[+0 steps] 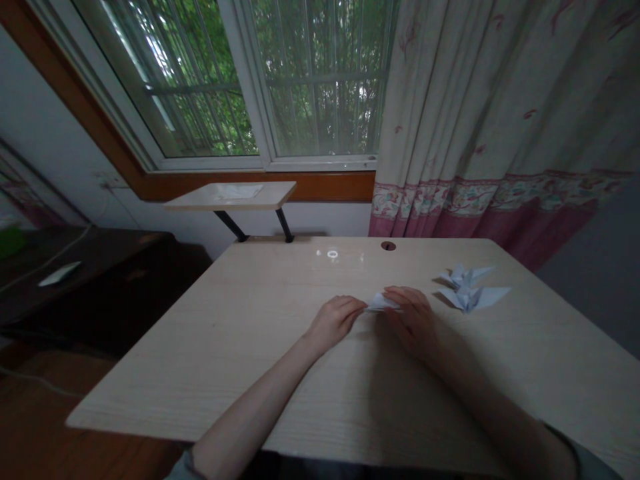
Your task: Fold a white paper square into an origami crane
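Both hands, left hand (334, 321) and right hand (411, 317), pinch a folded paper (381, 302) at frame centre; 2 paper cranes (470, 288) lie near the tabletop (240, 347) right edge.

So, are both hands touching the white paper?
Touching. The head view shows the left hand and right hand pinching the white paper from either side.

Light wood-grain desk (240, 353), round cable hole (388, 246) near its far edge. A small folded white paper (383, 302) lay mid-desk between the left hand (334, 323) and right hand (411, 319), both resting on the top. Farther right sat one paper crane (465, 274), with a second paper crane (475, 297) just beside it.
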`<state>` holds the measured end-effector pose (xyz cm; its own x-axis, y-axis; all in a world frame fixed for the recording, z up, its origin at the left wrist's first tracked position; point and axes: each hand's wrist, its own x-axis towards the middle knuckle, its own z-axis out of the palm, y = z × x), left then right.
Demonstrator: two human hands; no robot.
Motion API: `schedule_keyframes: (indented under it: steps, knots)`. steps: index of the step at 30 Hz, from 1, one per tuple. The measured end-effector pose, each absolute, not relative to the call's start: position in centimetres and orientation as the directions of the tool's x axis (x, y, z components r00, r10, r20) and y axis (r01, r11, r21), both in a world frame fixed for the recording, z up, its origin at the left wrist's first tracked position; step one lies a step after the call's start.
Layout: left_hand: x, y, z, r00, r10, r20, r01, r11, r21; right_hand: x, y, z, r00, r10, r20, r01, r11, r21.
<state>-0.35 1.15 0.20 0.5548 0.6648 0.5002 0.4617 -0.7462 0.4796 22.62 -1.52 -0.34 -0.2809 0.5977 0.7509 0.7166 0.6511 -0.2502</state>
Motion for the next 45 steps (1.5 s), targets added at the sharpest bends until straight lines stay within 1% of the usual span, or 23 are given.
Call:
schedule_keyframes:
  steps: [5,8,11,13,15,20,22,24,26,28,30,32,34,40,45]
  knots:
    - [-0.1,0.8,0.5,0.495,0.721,0.485,0.4,-0.684,0.61,22.4,-1.9,-0.2,-0.242,0.552,0.798,0.771,0.609,-0.187]
    - [0.2,1.0,0.5,0.406,0.799,0.443,0.368,-0.587,0.721,22.2,-1.9,-0.3,-0.249,0.559,0.791,0.789,0.59,-0.169]
    - [0.3,1.6,0.0,0.291,0.903,0.316,0.334,-0.406,0.851,22.0,-1.7,-0.3,-0.241,0.555,0.796,0.804,0.574,-0.156]
    - [0.3,2.2,-0.5,0.254,0.943,0.215,0.302,-0.288,0.909,21.8,-1.6,-0.2,-0.23,0.545,0.806,0.824,0.55,-0.136]
    - [0.2,2.6,-0.9,0.24,0.955,0.175,0.29,-0.243,0.926,21.8,-1.6,-0.1,-0.234,0.549,0.803,0.842,0.528,-0.115]
    - [0.3,2.7,-1.3,0.271,0.95,0.153,0.292,-0.232,0.928,21.8,-1.3,-0.6,-0.328,0.586,0.741,0.84,0.54,-0.056]
    - [0.4,2.4,-1.2,0.284,0.945,0.163,0.322,-0.254,0.912,21.8,-1.1,-1.1,-0.362,0.607,0.707,0.83,0.555,-0.051]
    - [0.3,2.1,-1.0,0.311,0.928,0.206,0.403,-0.325,0.856,21.9,-0.9,-1.5,-0.383,0.644,0.662,0.829,0.556,-0.061]
    - [0.2,1.7,-0.6,0.368,0.89,0.27,0.513,-0.437,0.739,22.0,-0.8,-1.9,-0.399,0.679,0.616,0.833,0.549,-0.067]
    - [0.0,1.4,-0.2,0.432,0.843,0.321,0.61,-0.535,0.584,22.0,-0.7,-2.2,-0.41,0.706,0.578,0.836,0.545,-0.072]
    - [-0.1,1.3,0.2,0.472,0.812,0.343,0.681,-0.583,0.443,22.1,-0.5,-2.4,-0.413,0.725,0.551,0.838,0.539,-0.081]
    - [-0.2,1.2,0.5,0.48,0.806,0.347,0.722,-0.587,0.365,22.1,-0.4,-2.6,-0.41,0.745,0.526,0.843,0.53,-0.094]
    - [-0.2,1.3,0.6,0.466,0.813,0.35,0.743,-0.574,0.344,22.0,-0.3,-2.8,-0.411,0.764,0.498,0.844,0.525,-0.109]
    - [0.0,1.3,0.3,0.424,0.815,0.395,0.748,-0.561,0.355,21.9,-0.2,-3.4,-0.406,0.834,0.374,0.861,0.486,-0.15]
    - [0.0,1.2,0.0,0.457,0.791,0.406,0.721,-0.597,0.352,22.0,-0.1,-3.7,-0.418,0.839,0.349,0.859,0.49,-0.15]
